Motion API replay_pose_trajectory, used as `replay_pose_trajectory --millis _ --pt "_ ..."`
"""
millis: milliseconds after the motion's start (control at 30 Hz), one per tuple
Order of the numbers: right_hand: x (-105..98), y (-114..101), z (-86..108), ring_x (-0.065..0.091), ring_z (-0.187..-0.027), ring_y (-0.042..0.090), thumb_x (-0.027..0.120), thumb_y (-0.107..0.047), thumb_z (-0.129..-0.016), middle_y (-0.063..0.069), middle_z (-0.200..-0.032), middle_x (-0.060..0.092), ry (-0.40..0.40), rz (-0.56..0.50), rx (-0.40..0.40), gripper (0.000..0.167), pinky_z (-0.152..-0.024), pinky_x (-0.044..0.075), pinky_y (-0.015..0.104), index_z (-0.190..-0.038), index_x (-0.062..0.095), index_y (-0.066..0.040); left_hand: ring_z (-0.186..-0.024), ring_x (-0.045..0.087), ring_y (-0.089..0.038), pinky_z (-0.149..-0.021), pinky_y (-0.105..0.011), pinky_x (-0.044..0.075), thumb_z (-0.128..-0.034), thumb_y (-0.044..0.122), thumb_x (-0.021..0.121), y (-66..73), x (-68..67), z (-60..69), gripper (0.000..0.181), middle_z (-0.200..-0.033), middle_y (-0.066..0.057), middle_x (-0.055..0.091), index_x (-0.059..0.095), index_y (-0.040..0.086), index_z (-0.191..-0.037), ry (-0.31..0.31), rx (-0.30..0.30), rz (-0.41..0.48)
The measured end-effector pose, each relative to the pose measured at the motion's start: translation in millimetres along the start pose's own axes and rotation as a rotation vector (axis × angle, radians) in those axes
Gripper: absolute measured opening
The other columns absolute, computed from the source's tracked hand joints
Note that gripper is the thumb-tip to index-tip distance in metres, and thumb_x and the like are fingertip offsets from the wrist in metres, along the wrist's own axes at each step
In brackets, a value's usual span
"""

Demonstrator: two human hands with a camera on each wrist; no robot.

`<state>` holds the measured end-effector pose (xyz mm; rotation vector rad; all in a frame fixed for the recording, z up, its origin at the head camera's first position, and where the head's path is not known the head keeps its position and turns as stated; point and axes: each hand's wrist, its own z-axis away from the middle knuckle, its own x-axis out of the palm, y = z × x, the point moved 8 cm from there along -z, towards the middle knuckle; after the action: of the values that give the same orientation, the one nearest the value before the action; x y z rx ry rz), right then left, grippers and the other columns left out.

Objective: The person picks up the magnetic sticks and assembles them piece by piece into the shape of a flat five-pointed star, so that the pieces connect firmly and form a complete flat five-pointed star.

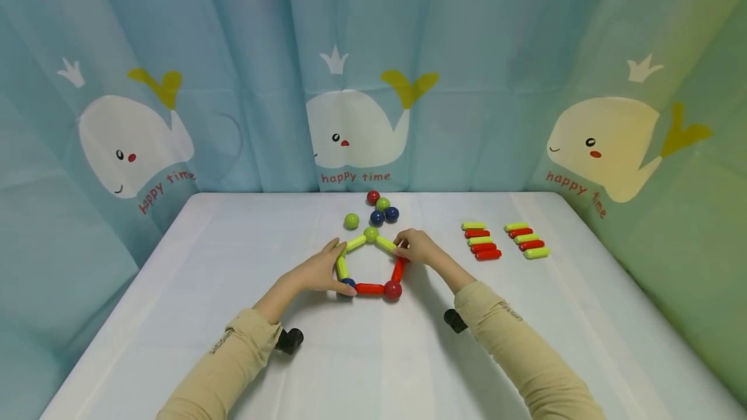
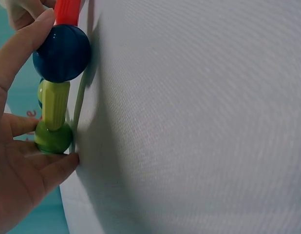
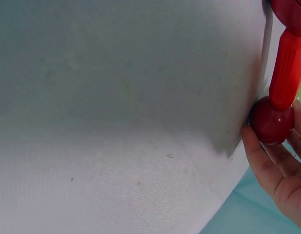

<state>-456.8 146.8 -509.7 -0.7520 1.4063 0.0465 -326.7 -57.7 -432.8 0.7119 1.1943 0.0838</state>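
Ball-and-rod pentagon (image 1: 370, 288) below centre of the frame, gripped by left hand (image 1: 318, 269), thumb on blue ball (image 2: 63, 53), fingers on green ball (image 2: 53, 139), and by right hand (image 1: 417, 246), fingers around red ball (image 3: 271, 120). Beyond, right of centre, two columns of red and yellow-green rods (image 1: 484, 247); mid-frame, loose balls (image 1: 392, 214); behind, whale-print curtain (image 1: 362, 5).

Glossy blue ball (image 2: 62, 53), matt tablecloth (image 2: 199, 122)
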Motion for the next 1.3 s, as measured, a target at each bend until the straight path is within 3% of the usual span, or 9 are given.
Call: replay_pose_trajectory --millis 200,300,333,600,767,867,967,1133,1300 --pt "-45.9 -76.1 42.1 0.059 -0.073 0.018 0.064 -0.026 -0.090 0.009 -0.085 0.068 -0.034 -0.040 0.077 0.024 -0.069 0.050 0.030 -0.098 0.069 -0.003 -0.141 0.024 -0.039 -0.111 -0.050 0.029 -0.0703 0.047 0.080 -0.9 1.3 1.4 0.109 -0.156 -0.022 0.010 0.019 0.003 -0.149 0.009 0.005 0.010" --pt "-55.9 -91.4 53.7 0.057 -0.072 0.016 0.063 -0.022 -0.091 0.011 -0.084 0.068 -0.011 -0.040 0.058 0.024 -0.067 0.048 0.028 -0.098 0.068 0.000 -0.140 0.025 -0.039 -0.111 -0.050 0.029 -0.0703 0.048 0.079 -1.1 3.4 2.0 0.108 -0.156 -0.022 0.011 0.020 0.004 -0.149 0.017 0.012 0.014" --pt "-62.3 -102.3 60.1 0.058 -0.075 0.021 0.063 -0.012 -0.089 0.016 -0.088 0.067 -0.034 -0.022 0.110 0.021 -0.070 0.049 0.031 -0.101 0.066 0.005 -0.140 0.025 -0.039 -0.111 -0.050 0.029 -0.0704 0.048 0.079 -0.9 3.5 2.0 0.108 -0.156 -0.022 0.011 0.020 0.004 -0.150 0.020 0.013 0.014" --pt "-66.0 -99.8 61.2 0.060 -0.080 0.022 0.061 -0.014 -0.091 0.019 -0.095 0.067 -0.030 -0.058 0.180 0.028 -0.074 0.051 0.032 -0.110 0.064 0.006 -0.143 0.019 -0.038 -0.113 -0.050 0.027 -0.0723 0.050 0.077 1.4 1.0 -0.1 0.108 -0.157 -0.022 0.004 0.016 0.006 -0.151 -0.024 0.009 0.002" --pt "-74.1 -93.7 66.4 0.063 -0.089 0.029 0.058 -0.014 -0.093 0.023 -0.102 0.066 0.012 -0.114 0.227 0.029 -0.077 0.053 0.036 -0.113 0.062 0.006 -0.143 0.011 -0.042 -0.112 -0.055 0.023 -0.0794 0.049 0.071 14.9 1.3 2.6 0.094 -0.157 -0.023 -0.001 0.023 0.009 -0.150 -0.004 0.047 -0.068" --pt "-79.7 -90.8 73.4 0.062 -0.090 0.031 0.057 -0.012 -0.092 0.024 -0.102 0.065 0.030 -0.114 0.217 0.028 -0.077 0.053 0.037 -0.112 0.062 0.007 -0.142 0.015 -0.044 -0.110 -0.062 0.020 -0.0829 0.048 0.067 30.9 6.1 9.2 0.080 -0.157 -0.021 0.009 0.034 0.011 -0.146 0.053 0.098 -0.162" --pt "-84.2 -85.6 82.4 0.061 -0.090 0.032 0.057 -0.010 -0.092 0.025 -0.102 0.065 0.043 -0.108 0.186 0.026 -0.077 0.054 0.038 -0.111 0.062 0.008 -0.140 0.028 -0.037 -0.110 -0.061 0.022 -0.0858 0.045 0.065 50.1 13.9 14.8 0.066 -0.152 -0.018 0.029 0.046 0.013 -0.140 0.102 0.151 -0.236" --pt "-94.7 -70.9 100.5 0.062 -0.088 0.032 0.057 -0.008 -0.092 0.024 -0.100 0.066 0.088 -0.098 0.157 0.023 -0.077 0.054 0.039 -0.108 0.062 0.008 -0.120 0.055 -0.024 -0.102 -0.042 0.043 -0.0894 0.032 0.064 76.7 25.4 16.6 0.043 -0.128 -0.010 0.060 0.060 0.010 -0.126 0.151 0.232 -0.197" --pt "-109.7 -50.9 120.0 0.062 -0.085 0.033 0.058 -0.005 -0.090 0.024 -0.097 0.065 0.145 -0.116 0.155 0.021 -0.076 0.053 0.042 -0.105 0.062 0.009 -0.105 0.063 -0.018 -0.088 -0.033 0.052 -0.0888 0.026 0.065 92.4 32.5 13.3 0.031 -0.114 -0.005 0.068 0.067 0.010 -0.116 0.207 0.281 -0.167"
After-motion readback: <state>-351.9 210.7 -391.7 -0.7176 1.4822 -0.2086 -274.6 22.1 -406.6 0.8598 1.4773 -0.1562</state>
